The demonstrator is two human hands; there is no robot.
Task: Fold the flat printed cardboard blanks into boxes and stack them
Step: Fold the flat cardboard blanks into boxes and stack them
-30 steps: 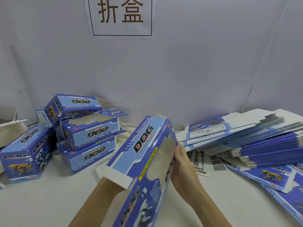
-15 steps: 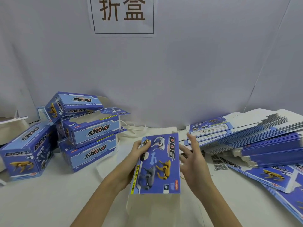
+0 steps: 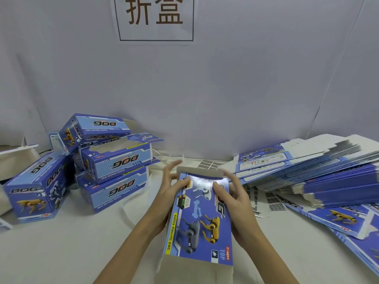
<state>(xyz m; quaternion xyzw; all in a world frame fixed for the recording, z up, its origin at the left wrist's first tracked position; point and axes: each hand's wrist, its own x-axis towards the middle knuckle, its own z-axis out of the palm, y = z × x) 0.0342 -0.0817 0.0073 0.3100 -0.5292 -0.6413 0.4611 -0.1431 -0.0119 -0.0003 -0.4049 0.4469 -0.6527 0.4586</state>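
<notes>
Pale backdrop and white surface (image 3: pixel 61 253), with a person holding a half-folded blue box (image 3: pixel 202 220) at centre.

Grey wall panels rise behind, carrying a sign (image 3: pixel 153 18) with two Chinese characters. On the right lies a fanned pile of blanks (image 3: pixel 320 173), printed sides partly showing. On the left, five folded boxes (image 3: pixel 114 162) are heaped, some tilted. The centre box lies lengthways, dog pictures facing up, grey flaps open at both ends. The left hand (image 3: pixel 174 187) grips its left edge, thumb on top, fingers spread. The right hand (image 3: pixel 235 199) holds its right edge, thumb pressing the top face.
</notes>
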